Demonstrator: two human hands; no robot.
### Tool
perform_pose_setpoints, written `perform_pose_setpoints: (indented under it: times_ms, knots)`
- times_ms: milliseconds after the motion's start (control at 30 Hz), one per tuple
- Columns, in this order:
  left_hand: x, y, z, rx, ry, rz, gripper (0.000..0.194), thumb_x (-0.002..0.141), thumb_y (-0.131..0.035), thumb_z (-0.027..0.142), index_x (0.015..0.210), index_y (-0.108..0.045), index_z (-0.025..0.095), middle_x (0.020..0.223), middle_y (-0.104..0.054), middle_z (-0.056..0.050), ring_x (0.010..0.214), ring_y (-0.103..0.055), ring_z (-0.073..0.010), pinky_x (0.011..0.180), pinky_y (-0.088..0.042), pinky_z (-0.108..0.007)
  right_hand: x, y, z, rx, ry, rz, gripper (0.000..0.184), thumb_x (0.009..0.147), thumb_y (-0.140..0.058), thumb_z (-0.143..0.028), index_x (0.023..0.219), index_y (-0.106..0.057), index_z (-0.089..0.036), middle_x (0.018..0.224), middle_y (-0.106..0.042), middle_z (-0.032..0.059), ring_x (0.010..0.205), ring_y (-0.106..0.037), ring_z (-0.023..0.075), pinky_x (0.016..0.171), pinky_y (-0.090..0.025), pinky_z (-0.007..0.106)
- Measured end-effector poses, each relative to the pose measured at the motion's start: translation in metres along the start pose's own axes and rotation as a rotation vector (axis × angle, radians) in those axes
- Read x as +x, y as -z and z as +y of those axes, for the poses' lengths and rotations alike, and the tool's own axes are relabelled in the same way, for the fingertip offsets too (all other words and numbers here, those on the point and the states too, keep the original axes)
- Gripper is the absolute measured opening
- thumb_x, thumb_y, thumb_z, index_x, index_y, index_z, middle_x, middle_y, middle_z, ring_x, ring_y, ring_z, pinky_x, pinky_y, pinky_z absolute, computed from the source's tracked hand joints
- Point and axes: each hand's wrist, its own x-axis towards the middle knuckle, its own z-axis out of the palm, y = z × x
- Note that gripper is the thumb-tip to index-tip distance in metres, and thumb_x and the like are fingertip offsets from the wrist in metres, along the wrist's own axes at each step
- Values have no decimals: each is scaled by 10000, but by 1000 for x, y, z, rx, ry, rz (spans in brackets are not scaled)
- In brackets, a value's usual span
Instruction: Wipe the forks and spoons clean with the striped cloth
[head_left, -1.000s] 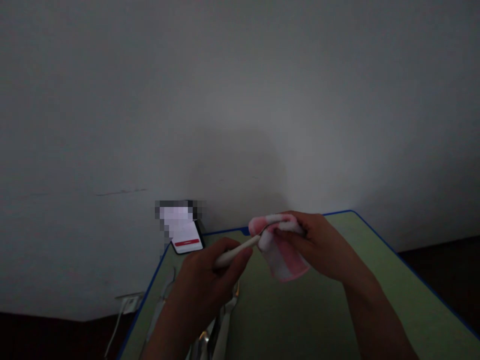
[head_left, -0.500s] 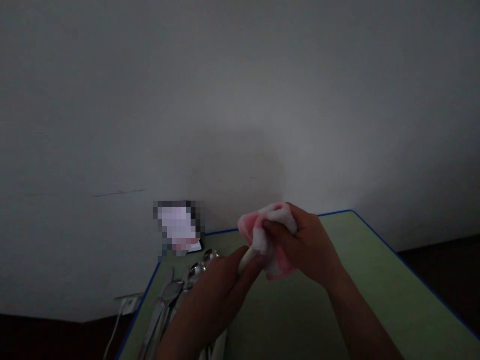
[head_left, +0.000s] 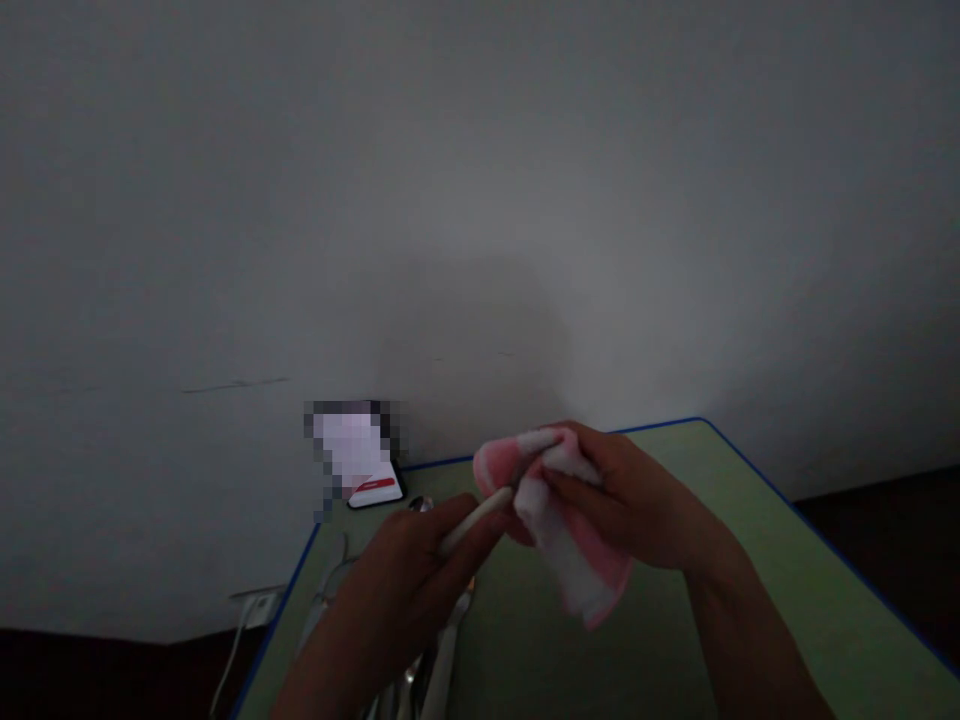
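My left hand (head_left: 420, 565) is closed around a pale, slim handle (head_left: 478, 520), which slants up to the right. The far end of this utensil is hidden in a pink and white cloth (head_left: 574, 565), so its kind does not show. My right hand (head_left: 645, 500) pinches the cloth around that end, and a loose corner hangs below the fingers. Both hands are above the green table (head_left: 750, 560). Under and beside my left forearm lie several metal utensils (head_left: 444, 660), partly covered from view.
A phone (head_left: 379, 492) with a lit, partly blurred screen leans near the wall (head_left: 480, 200) at the table's back left corner. Blue edging (head_left: 810, 520) runs round the table. Low on the wall at left is a socket (head_left: 260, 608) with a white cable.
My left hand has drawn down and left, exposing more of the handle. My right hand has shifted slightly right, and the cloth now hangs lower and more open.
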Motion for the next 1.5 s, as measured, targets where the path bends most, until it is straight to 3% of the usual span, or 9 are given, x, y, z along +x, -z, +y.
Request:
perform_pose_setpoints:
  times_ms: [167,333,467,600,767,1167,1500]
  knots:
    - [1,-3,-1,69,-21,79,410,876,-375,474,691,-603,187,559,-567,19,522,-516,-111,483,-341,-204,2,-2,-1,-118,-54,2,143,809,-565,-291,936,-568,-227,749,-616,-43,654,-535,86,571,-351,192]
    - [1,-5,6,-15,-33,227,247,852,-466,416,922,-632,246,737,-688,38,622,-618,-114,573,-419,-201,6,-8,-1,-198,-75,51,229,759,-599,-443,834,-595,-227,628,-580,-59,566,-500,78,504,-307,189]
    - [1,-6,10,-4,-16,318,220,826,-504,394,887,-657,249,682,-693,47,566,-621,-115,537,-416,-201,5,-9,1,-186,-27,45,145,830,-529,-359,855,-609,-240,688,-625,-56,596,-530,73,547,-336,186]
    - [1,-6,9,15,-58,316,232,828,-497,382,888,-664,231,688,-699,29,561,-623,-118,525,-419,-199,3,-6,3,-173,2,-13,134,856,-487,-279,884,-609,-229,772,-656,-35,647,-558,82,592,-360,195]
    - [1,-3,10,45,-53,264,251,842,-477,387,896,-660,225,709,-705,18,574,-630,-121,536,-429,-203,4,-4,-1,-98,5,-55,189,880,-426,-233,917,-607,-195,721,-632,-13,589,-522,74,535,-349,180]
    - [0,-6,6,26,-44,223,286,852,-474,401,1005,-647,232,756,-713,10,618,-637,-138,556,-434,-223,6,-5,-1,-150,-103,-46,258,774,-585,-438,874,-604,-201,713,-621,-26,622,-516,91,535,-329,199]
    - [0,-6,9,16,-38,233,253,853,-465,397,928,-656,249,764,-715,22,636,-644,-141,573,-446,-214,7,-5,0,-170,-87,-21,281,840,-491,-432,864,-639,-194,684,-625,-15,591,-508,90,533,-314,211]
